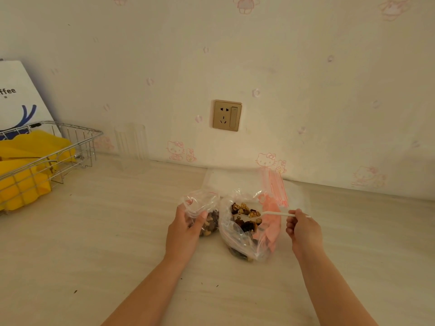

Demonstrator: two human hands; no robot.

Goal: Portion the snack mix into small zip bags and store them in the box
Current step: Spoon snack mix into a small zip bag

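Head cam looks down on a pale countertop (pixel 94 243) against a wall w/ pink cartoon wallpaper. Left hand (pixel 186 228) is at centre, fingers and thumb curled round a small zip bag (pixel 203 209), gripping it by the side w/ its mouth up; some snack mix (pixel 210 225) sits in the bottom of it. Right hand (pixel 302 228), at about 3 o'clock from the left one, pinches the handle end of a white plastic spoon (pixel 270 214); spoon lies roughly level, bowl loaded w/ nuts and pointing toward 9 o'clock, over the open mouth of the large bag (pixel 244 234). Large bag lies on the counter just beside the small one, touching or nearly so, cannot tell which; holds nuts and dark dried fruit. At 12 o'clock from the large bag, a stack of empty zip bags (pixel 274 184) w/ red seal strips, flat on the counter by the wall. Wire basket (pixel 70 147) at 10 o'clock, far left, w/ yellow items (pixel 26 182) in it; white paper bag (pixel 18 97) w/ blue print behind it. Clear glass (pixel 130 144) stands by the wall near the basket. Gold wall socket (pixel 227 115) at 12 o'clock, above the bags.
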